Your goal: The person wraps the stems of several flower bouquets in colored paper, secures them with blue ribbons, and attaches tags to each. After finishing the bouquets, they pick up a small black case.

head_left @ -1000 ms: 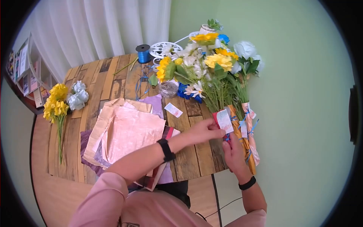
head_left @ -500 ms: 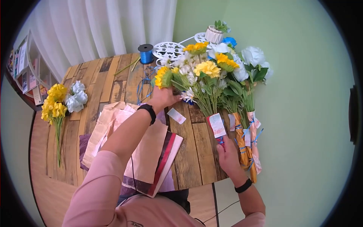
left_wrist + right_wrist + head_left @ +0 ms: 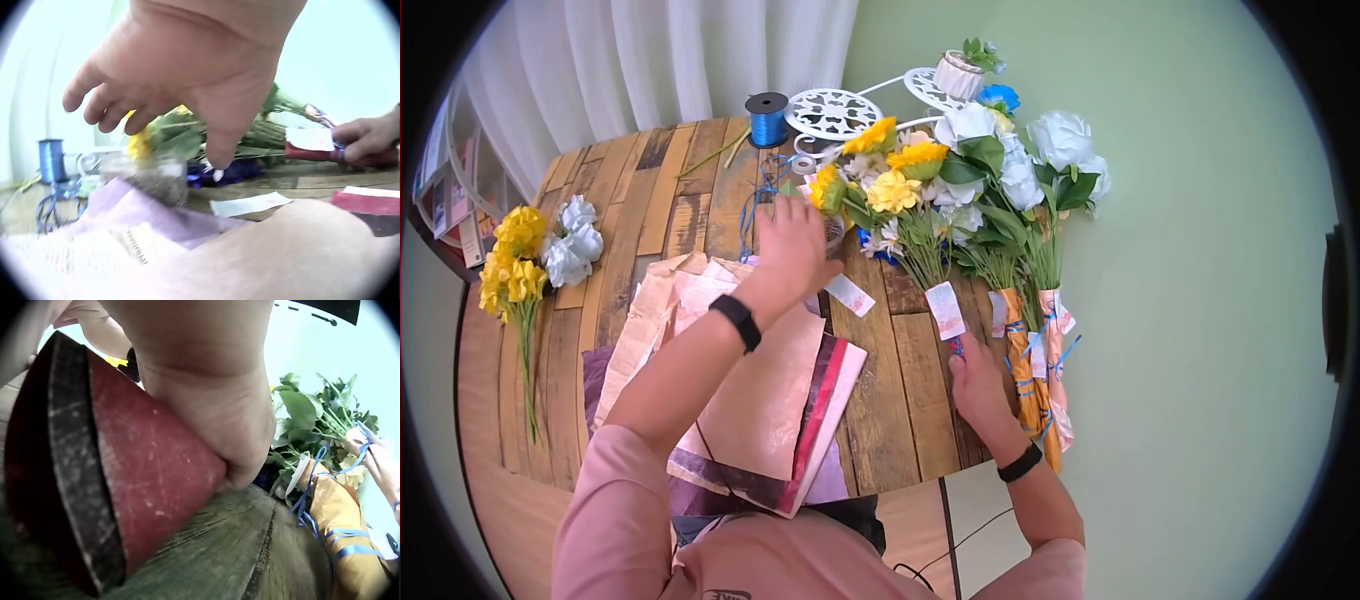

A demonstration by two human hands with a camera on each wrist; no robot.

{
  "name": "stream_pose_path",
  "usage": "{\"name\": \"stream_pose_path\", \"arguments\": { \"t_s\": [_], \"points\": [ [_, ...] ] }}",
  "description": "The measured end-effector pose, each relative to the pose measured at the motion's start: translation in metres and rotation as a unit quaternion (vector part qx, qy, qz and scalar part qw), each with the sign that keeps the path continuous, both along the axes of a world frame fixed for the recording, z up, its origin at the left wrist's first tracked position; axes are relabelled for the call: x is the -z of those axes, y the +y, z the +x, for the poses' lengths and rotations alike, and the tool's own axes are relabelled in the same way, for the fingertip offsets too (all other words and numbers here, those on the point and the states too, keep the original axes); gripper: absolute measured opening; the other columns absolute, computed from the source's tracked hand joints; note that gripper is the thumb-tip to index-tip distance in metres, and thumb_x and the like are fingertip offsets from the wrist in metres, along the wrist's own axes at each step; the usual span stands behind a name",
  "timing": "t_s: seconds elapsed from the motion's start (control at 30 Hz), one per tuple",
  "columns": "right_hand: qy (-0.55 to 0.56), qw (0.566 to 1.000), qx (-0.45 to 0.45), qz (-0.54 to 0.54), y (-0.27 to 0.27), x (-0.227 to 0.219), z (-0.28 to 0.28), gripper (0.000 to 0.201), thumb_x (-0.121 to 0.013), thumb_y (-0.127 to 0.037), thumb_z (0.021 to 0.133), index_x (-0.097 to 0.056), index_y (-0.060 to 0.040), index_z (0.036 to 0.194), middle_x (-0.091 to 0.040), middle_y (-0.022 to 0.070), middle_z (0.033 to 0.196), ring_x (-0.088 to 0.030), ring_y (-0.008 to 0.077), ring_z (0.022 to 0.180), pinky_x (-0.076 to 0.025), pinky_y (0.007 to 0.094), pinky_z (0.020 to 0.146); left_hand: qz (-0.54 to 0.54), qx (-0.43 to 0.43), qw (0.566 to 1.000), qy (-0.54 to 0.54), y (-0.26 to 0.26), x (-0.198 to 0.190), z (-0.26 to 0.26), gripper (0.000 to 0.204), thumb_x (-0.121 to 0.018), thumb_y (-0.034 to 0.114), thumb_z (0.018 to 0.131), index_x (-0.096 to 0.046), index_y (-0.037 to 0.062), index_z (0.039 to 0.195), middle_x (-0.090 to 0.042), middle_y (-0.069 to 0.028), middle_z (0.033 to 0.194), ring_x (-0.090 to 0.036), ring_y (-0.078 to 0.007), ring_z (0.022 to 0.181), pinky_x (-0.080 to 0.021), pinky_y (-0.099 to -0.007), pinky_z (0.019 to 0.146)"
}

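My right hand (image 3: 982, 388) grips the red paper wrap (image 3: 150, 462) around the stems of a bouquet of yellow and white flowers (image 3: 893, 190). A small printed card (image 3: 945, 310) lies against the front of that wrap, just above the fingers. My left hand (image 3: 790, 250) hovers with fingers extended and thumb apart, nothing in its grasp. Beneath it in the left wrist view stands a clear round container (image 3: 156, 178) of small greyish pieces, partly hidden by the hand in the head view. Another printed card (image 3: 850, 295) lies flat beside the thumb.
Wrapping papers (image 3: 760, 400) are stacked in front of me. Bouquets in orange paper (image 3: 1028, 375) and pale pink paper (image 3: 1055, 350) lie at the right, tied with blue ribbon. A blue ribbon spool (image 3: 767, 122) stands behind; loose yellow flowers (image 3: 515, 260) lie far left.
My left hand has left the card on the red-wrapped bouquet and moved left, past the flowers, to above the container. My right hand has kept its grip on the wrap.
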State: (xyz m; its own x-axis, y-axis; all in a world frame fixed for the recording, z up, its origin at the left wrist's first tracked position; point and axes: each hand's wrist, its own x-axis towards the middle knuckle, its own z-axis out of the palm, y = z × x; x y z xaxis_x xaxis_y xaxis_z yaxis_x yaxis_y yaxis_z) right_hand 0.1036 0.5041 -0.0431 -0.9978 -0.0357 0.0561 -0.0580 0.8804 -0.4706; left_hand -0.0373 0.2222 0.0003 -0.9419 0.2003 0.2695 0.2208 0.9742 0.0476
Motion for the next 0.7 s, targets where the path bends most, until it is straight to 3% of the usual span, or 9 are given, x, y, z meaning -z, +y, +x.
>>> {"name": "stream_pose_path", "arguments": {
  "t_s": [0.03,0.07,0.1,0.2,0.4,0.6,0.67,0.7],
  "points": [
    [-0.012,1.0,-0.003,-0.006,-0.002,0.0,0.001,0.054,-0.049,-0.011,0.094,-0.033,-0.0048,0.146,-0.053,0.0306,0.119,-0.054,0.048,0.107,-0.047,0.05,0.088,-0.049,0.052,0.994,0.081,0.005,0.0,0.012,0.07,-0.077,0.043,0.068,-0.054,-0.0001,0.118,-0.054,-0.0157,0.119,-0.049,-0.0327,0.117,-0.041,-0.0457,0.095],
    [-0.012,1.0,-0.001,-0.005,-0.002,0.0,0.001,0.054,-0.049,-0.011,0.094,-0.033,-0.0048,0.146,-0.053,0.0306,0.119,-0.054,0.048,0.107,-0.047,0.05,0.088,0.006,0.119,0.99,0.079,0.014,0.001,0.022,0.056,-0.076,0.032,0.068,-0.057,0.0036,0.113,-0.055,-0.0137,0.114,-0.051,-0.0311,0.112,-0.042,-0.0445,0.092],
    [0.003,1.0,-0.005,-0.008,-0.002,0.002,0.001,0.054,-0.049,-0.011,0.094,-0.033,-0.0043,0.145,-0.053,0.0302,0.118,-0.054,0.0478,0.106,-0.047,0.0501,0.088,0.077,0.182,0.98,0.028,0.025,0.001,0.033,0.049,-0.075,0.025,0.069,-0.059,0.0053,0.111,-0.055,-0.0148,0.109,-0.053,-0.0317,0.104,-0.044,-0.045,0.087],
    [0.028,0.999,-0.005,-0.019,-0.006,0.001,0.005,0.054,-0.049,-0.011,0.095,-0.032,-0.0038,0.145,-0.053,0.0291,0.115,-0.054,0.0474,0.104,-0.046,0.0501,0.087,0.231,0.332,0.911,-0.077,0.061,0.019,0.047,0.061,-0.071,0.021,0.075,-0.05,0.0019,0.128,-0.052,-0.0225,0.123,-0.053,-0.04,0.113,-0.046,-0.0471,0.093],
    [0.082,0.995,0.018,-0.05,-0.003,0.007,0.007,0.052,-0.048,-0.01,0.095,-0.034,-0.0037,0.144,-0.052,0.027,0.113,-0.053,0.0468,0.102,-0.045,0.0507,0.085,0.234,0.329,0.912,-0.068,0.104,0.035,0.044,0.076,-0.071,0.021,0.078,-0.035,0.0048,0.143,-0.037,-0.032,0.138,-0.047,-0.0445,0.122,-0.043,-0.0459,0.101],
    [0.087,0.994,0.027,-0.059,-0.007,0.014,-0.001,0.052,-0.05,-0.007,0.093,-0.036,-0.0032,0.143,-0.053,0.0255,0.111,-0.052,0.045,0.103,-0.043,0.0522,0.086,0.255,0.316,0.91,-0.081,0.11,0.05,0.032,0.076,-0.071,0.018,0.075,-0.037,0.0076,0.142,-0.042,-0.0302,0.132,-0.049,-0.0444,0.118,-0.044,-0.046,0.099],
    [0.056,0.995,0.005,0.085,-0.007,0.013,-0.004,0.051,-0.052,-0.006,0.09,-0.041,-0.0007,0.14,-0.056,0.0228,0.113,-0.053,0.0399,0.104,-0.042,0.0466,0.09,0.255,0.317,0.907,-0.11,0.108,0.055,0.028,0.075,-0.071,0.018,0.075,-0.037,0.0074,0.141,-0.044,-0.029,0.129,-0.05,-0.0436,0.117,-0.044,-0.0455,0.098],
    [0.056,0.995,0.012,0.087,-0.007,0.012,-0.003,0.051,-0.052,-0.006,0.09,-0.041,-0.0007,0.14,-0.056,0.0228,0.113,-0.053,0.0399,0.104,-0.042,0.0466,0.09,0.247,0.307,0.909,-0.132,0.106,0.058,0.026,0.075,-0.071,0.018,0.075,-0.037,0.0073,0.141,-0.045,-0.0275,0.127,-0.05,-0.0429,0.117,-0.044,-0.0452,0.098]
  ]
}}
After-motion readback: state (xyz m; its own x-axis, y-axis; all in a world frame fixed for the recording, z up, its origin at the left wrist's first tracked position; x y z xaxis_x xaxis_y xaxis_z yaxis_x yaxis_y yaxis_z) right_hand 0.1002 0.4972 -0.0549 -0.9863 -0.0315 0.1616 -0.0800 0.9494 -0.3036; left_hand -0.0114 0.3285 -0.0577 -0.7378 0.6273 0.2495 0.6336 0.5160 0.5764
